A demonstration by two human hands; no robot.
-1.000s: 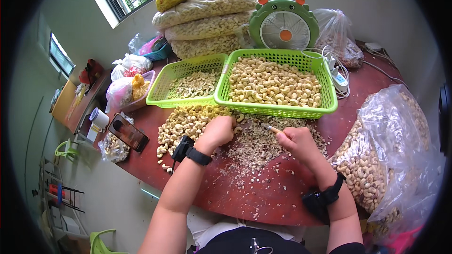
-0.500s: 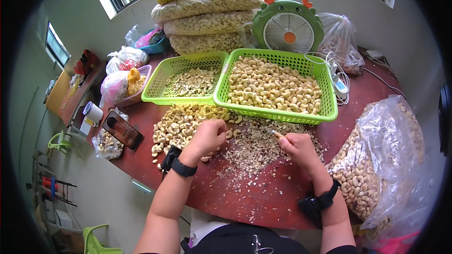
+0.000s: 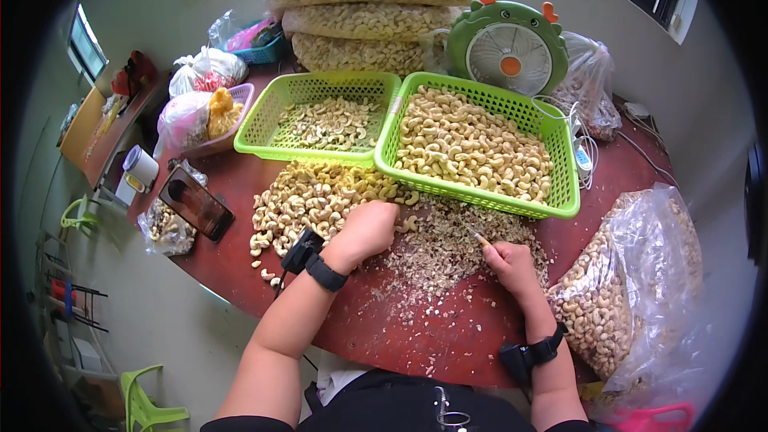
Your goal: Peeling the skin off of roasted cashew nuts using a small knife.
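Note:
My right hand [image 3: 514, 266] grips a small knife [image 3: 480, 238] by its light handle, the short blade pointing up and left over a pile of skin scraps [image 3: 448, 252]. My left hand [image 3: 370, 229] is closed at the right edge of a heap of loose cashews [image 3: 308, 206]. Its fingertips are turned away, so whatever they hold is hidden. Beyond the hands stand two green baskets. The right basket [image 3: 488, 198] is filled with whole cashews; pale cashew pieces [image 3: 332, 122] lie in the left basket [image 3: 304, 152].
A clear bag of cashews [image 3: 596, 304] slumps at the right table edge. A phone [image 3: 196, 202] leans at the left near a white cup [image 3: 141, 166]. At the back are a green fan [image 3: 510, 52] and stacked sacks of cashews [image 3: 368, 20]. A white cable [image 3: 572, 116] hangs beside the right basket.
My left hand has moved right, toward the scraps. The right hand, still holding the knife, has shifted slightly right and nearer to me. The whole view has tilted a little.

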